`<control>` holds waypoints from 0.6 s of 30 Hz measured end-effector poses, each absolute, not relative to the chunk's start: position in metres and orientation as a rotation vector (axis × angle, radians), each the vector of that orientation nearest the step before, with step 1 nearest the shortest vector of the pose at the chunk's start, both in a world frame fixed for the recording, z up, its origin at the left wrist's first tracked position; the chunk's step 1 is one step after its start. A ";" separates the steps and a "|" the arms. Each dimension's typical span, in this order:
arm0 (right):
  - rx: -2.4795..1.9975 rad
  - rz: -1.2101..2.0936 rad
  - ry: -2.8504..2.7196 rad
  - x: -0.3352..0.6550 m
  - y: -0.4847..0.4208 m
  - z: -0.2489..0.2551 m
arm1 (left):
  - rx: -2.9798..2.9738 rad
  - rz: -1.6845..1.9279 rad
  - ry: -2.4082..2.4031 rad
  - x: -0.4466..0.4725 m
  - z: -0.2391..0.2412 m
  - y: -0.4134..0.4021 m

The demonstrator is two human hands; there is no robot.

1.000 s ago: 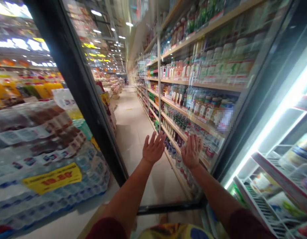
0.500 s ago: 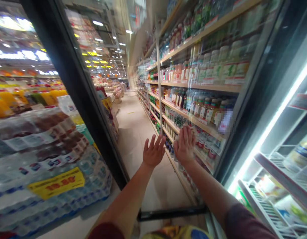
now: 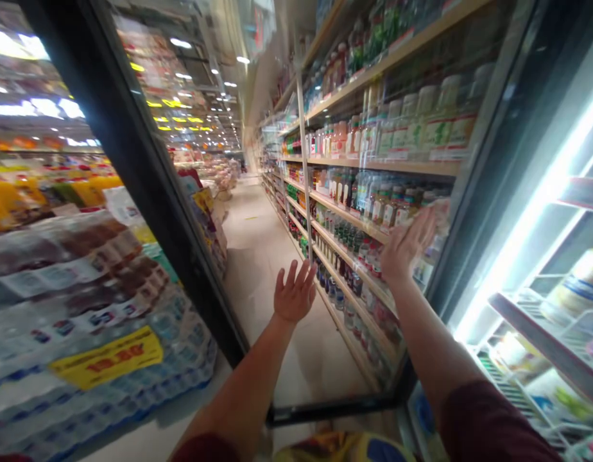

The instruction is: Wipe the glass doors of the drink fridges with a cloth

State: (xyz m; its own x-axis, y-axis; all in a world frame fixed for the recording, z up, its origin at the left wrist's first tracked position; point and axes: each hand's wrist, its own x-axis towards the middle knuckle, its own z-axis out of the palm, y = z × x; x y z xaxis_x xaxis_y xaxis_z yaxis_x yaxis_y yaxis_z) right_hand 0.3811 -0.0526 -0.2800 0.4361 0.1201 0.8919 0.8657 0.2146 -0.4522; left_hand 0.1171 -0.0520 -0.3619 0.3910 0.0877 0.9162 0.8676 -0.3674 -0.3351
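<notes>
A framed glass door (image 3: 354, 405) of a chiller stands before me, and I look through its pane. My left hand (image 3: 295, 294) lies flat against the glass low in the middle, fingers spread, holding nothing. Farther right and higher, my right hand (image 3: 408, 247) is pressed flat to the pane, its fingers close together and slanting up to the right. Under and just beyond those fingertips shows a pale, crumpled cloth (image 3: 439, 215), blurred and mostly covered by the hand.
The lit chiller's wire shelves (image 3: 541, 333) hold packs at the right. Stacked bottle packs (image 3: 85, 289) with a yellow price sign (image 3: 108, 356) stand at the left. Through the glass, an aisle floor (image 3: 251, 237) runs beside shelves of bottles (image 3: 393, 131). Something yellow (image 3: 344, 447) lies at the bottom edge.
My right hand has slid right and slightly upward over the glass, the pale cloth moving with it. My left hand has stayed almost in place. The view has shifted slightly.
</notes>
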 end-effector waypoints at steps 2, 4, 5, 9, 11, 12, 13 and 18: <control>-1.265 -0.578 -0.879 0.397 -0.051 -0.286 | -1.741 -1.072 -0.851 0.117 -0.363 -0.052; -1.258 -0.559 -0.825 0.399 -0.050 -0.300 | -1.740 -1.068 -0.856 0.118 -0.363 -0.052; -1.258 -0.555 -0.803 0.395 -0.049 -0.307 | -1.740 -1.065 -0.856 0.118 -0.364 -0.052; -1.284 -0.571 -0.800 0.353 -0.047 -0.309 | -1.737 -1.062 -0.848 0.118 -0.364 -0.053; -1.287 -0.629 -0.935 0.323 -0.049 -0.294 | -1.738 -1.066 -0.845 0.117 -0.365 -0.052; -1.277 -0.668 -1.036 0.307 -0.051 -0.285 | -1.739 -1.069 -0.843 0.117 -0.365 -0.052; -1.262 -0.712 -1.141 0.293 -0.054 -0.278 | -1.740 -1.074 -0.840 0.117 -0.365 -0.051; -1.139 -0.898 -1.647 0.256 -0.062 -0.257 | -1.752 -1.097 -0.802 0.115 -0.364 -0.049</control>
